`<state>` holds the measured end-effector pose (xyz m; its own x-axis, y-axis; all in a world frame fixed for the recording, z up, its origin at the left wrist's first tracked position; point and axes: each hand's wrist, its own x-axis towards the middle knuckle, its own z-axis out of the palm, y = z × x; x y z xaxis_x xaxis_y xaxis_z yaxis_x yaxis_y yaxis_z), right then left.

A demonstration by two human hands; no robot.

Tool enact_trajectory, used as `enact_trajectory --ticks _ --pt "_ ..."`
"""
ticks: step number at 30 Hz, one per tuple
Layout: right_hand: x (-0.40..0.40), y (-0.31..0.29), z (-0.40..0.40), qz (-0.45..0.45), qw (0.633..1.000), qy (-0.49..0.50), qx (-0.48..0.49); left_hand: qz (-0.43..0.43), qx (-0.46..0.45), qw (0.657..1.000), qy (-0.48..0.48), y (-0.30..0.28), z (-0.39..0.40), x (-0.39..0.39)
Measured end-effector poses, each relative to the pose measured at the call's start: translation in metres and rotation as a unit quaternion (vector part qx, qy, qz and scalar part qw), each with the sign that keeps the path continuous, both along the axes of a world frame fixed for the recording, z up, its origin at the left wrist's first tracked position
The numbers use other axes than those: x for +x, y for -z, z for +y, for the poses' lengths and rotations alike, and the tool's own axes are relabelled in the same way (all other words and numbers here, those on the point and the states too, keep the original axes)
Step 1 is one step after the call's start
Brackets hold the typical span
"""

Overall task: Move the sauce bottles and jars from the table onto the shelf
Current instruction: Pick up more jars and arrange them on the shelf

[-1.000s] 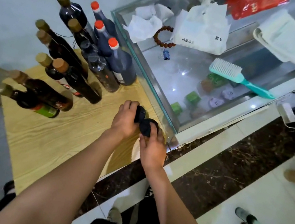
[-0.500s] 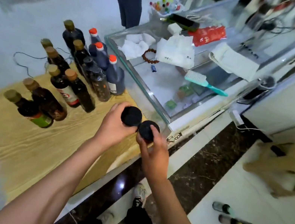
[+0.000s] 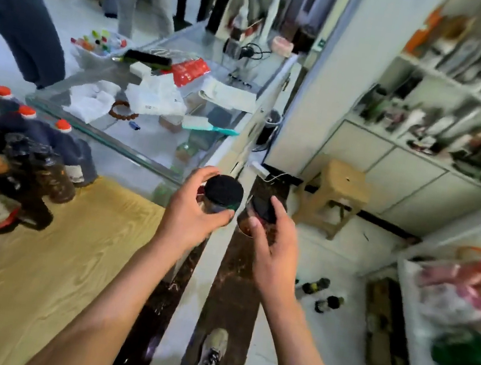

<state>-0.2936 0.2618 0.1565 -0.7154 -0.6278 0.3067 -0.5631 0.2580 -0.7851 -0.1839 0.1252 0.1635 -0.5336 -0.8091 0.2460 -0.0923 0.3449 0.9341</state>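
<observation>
We are looking at a table (image 3: 60,247) with a matt, pale wood-grain top, dark glossy glass bottles (image 3: 51,174) (some with red plastic caps), a glass counter (image 3: 149,147) throwing reflections, and a jar (image 3: 220,198) with a rough-looking matt black lid.

- The left hand (image 3: 191,215) was raised in front, fingers curled in a grip.
- The right hand (image 3: 273,246) was raised just beside it, fingers curled likewise.
</observation>
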Motion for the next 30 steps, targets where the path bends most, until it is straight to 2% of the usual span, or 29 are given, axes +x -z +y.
enact_trajectory --ticks 6,16,25,30 --pt "-0.024 -0.040 0.097 -0.026 0.988 0.139 -0.070 0.036 -0.035 0.992 0.118 -0.040 0.064 -0.049" --pt "-0.062 -0.076 0.288 -0.031 0.927 0.310 -0.208 0.038 -0.067 0.950 0.302 -0.085 0.232 -0.145" --pt "-0.105 -0.090 0.501 0.014 0.873 0.435 -0.221 0.048 -0.085 0.902 0.420 -0.112 0.452 -0.232" --pt "-0.131 -0.088 0.601 0.013 0.860 0.462 -0.218 0.047 -0.094 0.887 0.449 -0.120 0.555 -0.267"
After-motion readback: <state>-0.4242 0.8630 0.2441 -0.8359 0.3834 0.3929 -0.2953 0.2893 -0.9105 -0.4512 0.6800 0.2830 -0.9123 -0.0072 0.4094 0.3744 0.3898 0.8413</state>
